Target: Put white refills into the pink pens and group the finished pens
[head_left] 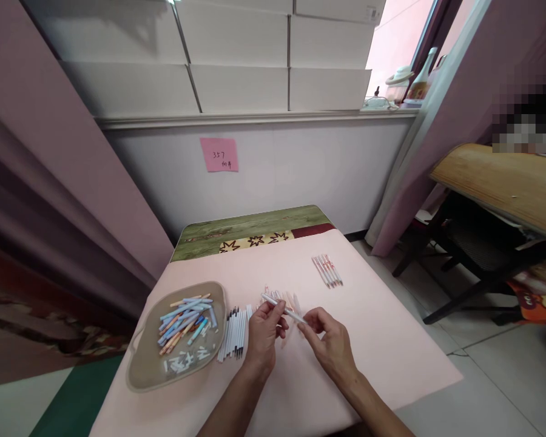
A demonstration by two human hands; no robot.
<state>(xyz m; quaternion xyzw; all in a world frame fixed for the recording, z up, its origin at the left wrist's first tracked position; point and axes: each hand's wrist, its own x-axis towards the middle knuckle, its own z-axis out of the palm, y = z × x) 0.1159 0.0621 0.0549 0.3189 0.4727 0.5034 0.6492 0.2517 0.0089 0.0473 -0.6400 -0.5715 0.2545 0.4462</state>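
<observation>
White pen point(293, 315) above the table point(295, 216): I pinch it between nearly closed fingers of my left hand point(262, 334) and right hand point(330, 340).

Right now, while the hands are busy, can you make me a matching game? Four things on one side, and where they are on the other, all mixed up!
Things:
1. pink note
2. pale pen
3. row of patterned pens
4. dark-tipped white sticks

Places:
A. beside the beige tray
B. on the wall
C. near the pink cover's right edge
D. in the left hand and right hand

Pairs: 1-B, 2-D, 3-C, 4-A
</observation>
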